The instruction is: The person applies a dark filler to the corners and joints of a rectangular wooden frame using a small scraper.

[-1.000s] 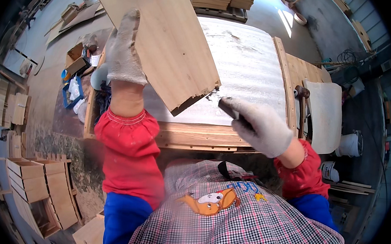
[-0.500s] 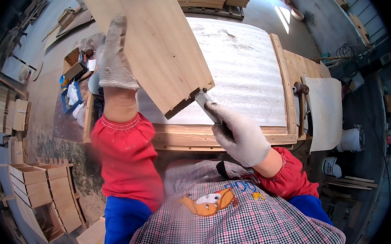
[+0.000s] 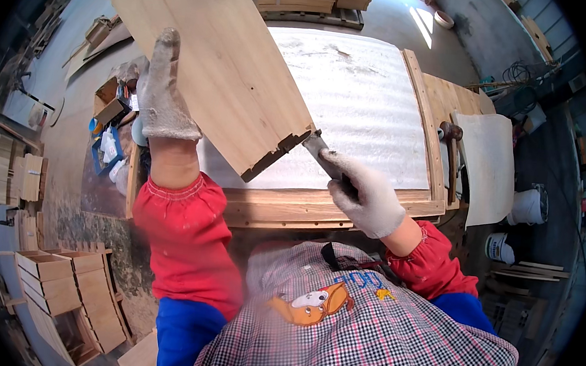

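I hold the left hand [image 3: 163, 104] upright, grasping the wooden board [image 3: 223, 60] from the left — the right hand [image 3: 372, 201] grips a flat tool [image 3: 319, 152] at the board's near-right corner.

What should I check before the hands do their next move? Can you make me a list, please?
1. Left hand holding the wooden board: ok.
2. Right hand holding the flat grey tool: ok.
3. Gloves on both hands: ok.
4. Left hand away from the tool's tip: ok.
5. Board's near end clean and even: not ok, it looks dark and ragged.
6. Tool's edge sharp: cannot tell.
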